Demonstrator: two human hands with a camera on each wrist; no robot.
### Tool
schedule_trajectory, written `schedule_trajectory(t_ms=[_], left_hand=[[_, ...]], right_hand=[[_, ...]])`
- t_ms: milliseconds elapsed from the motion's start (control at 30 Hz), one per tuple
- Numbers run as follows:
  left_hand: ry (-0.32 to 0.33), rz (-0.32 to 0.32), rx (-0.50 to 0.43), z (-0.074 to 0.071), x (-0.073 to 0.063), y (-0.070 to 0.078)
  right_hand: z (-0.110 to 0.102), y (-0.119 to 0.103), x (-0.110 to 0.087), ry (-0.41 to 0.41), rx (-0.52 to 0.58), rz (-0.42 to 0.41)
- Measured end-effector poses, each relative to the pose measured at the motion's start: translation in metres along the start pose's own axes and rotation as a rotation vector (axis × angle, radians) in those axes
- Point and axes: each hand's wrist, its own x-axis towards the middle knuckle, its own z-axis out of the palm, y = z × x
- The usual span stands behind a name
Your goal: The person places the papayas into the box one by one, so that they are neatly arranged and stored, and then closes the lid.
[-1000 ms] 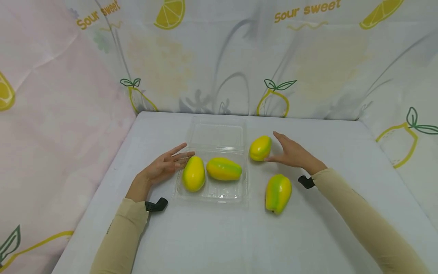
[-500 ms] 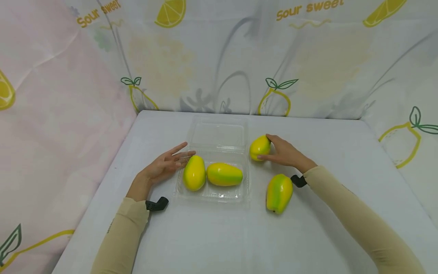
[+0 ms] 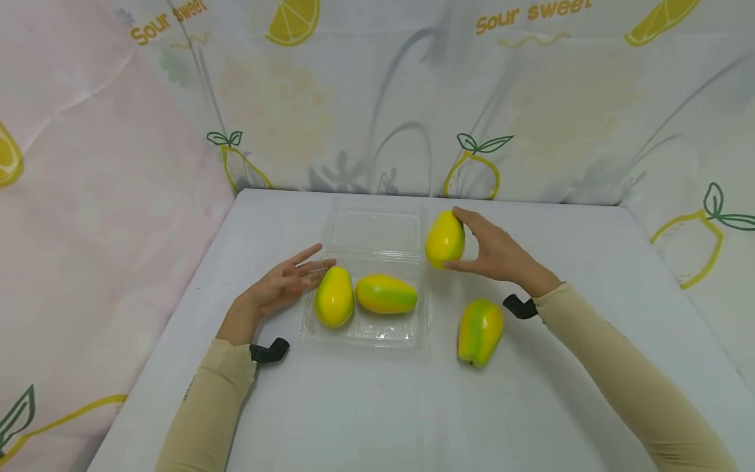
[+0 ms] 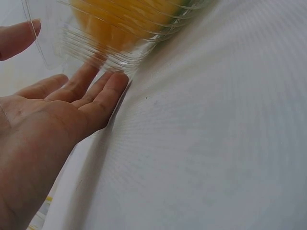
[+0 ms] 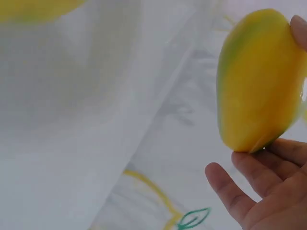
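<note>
Between the thumb and fingers of my right hand [image 3: 501, 252] is a yellow-green papaya [image 3: 445, 240], gripped at its two ends and raised off the table beside the container's right edge. The right wrist view shows the same papaya [image 5: 261, 81] with fingertips at its lower end. My left hand [image 3: 280, 288] lies palm up, fingers extended, at the left wall of a clear plastic clamshell container [image 3: 366, 337]. In the left wrist view the fingertips [image 4: 117, 79] meet its ribbed side. Inside the container lie two papayas, one upright in view [image 3: 334, 298] and one crosswise [image 3: 386, 294].
Another papaya [image 3: 480, 333] lies on the white table [image 3: 366, 413] to the right of the container. The container's lid [image 3: 377, 229] is folded back flat behind it. A printed cloth backdrop [image 3: 377, 98] rises along the table's back edge.
My right hand has moved left onto the papaya at the back right, closed around it and raised it. The crosswise papaya has rolled slightly in the container. My left hand has kept its place.
</note>
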Motion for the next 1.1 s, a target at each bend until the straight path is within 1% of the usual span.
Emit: schedule_trajectory(t_ms=[100,167,267,333,400,567,667,767,900,1000,1100], left_hand=[[0.009,-0.006,0.005,-0.001,-0.001,0.000],[0.013,-0.007,0.006,0.000,-0.001,0.000],[0.014,-0.006,0.011,0.000,-0.002,0.001],[0.010,-0.004,0.014,0.000,-0.002,0.001],[0.012,-0.007,0.019,0.000,-0.003,0.001],[0.011,-0.011,0.018,-0.001,-0.002,-0.001],[0.010,-0.013,0.017,-0.001,-0.002,-0.001],[0.011,-0.012,0.020,0.000,-0.002,-0.001],[0.011,-0.015,0.010,0.001,-0.002,-0.001],[0.014,-0.017,0.006,0.001,-0.002,0.000],[0.018,-0.014,0.016,0.001,-0.002,0.000]], right_hand=[[0.000,-0.019,0.000,-0.017,0.020,-0.105],[0.005,-0.032,0.000,-0.041,0.024,-0.185],[0.015,-0.051,-0.001,-0.096,0.028,-0.293],[0.023,-0.061,-0.001,-0.139,0.044,-0.349],[0.030,-0.067,0.000,-0.200,0.067,-0.391],[0.041,-0.076,0.006,-0.353,0.101,-0.496],[0.043,-0.079,0.010,-0.411,0.117,-0.563],[0.045,-0.081,0.013,-0.485,0.134,-0.589],[0.048,-0.081,0.015,-0.573,0.087,-0.579],[0.050,-0.079,0.014,-0.596,0.037,-0.563],[0.053,-0.078,0.014,-0.605,0.020,-0.568]])
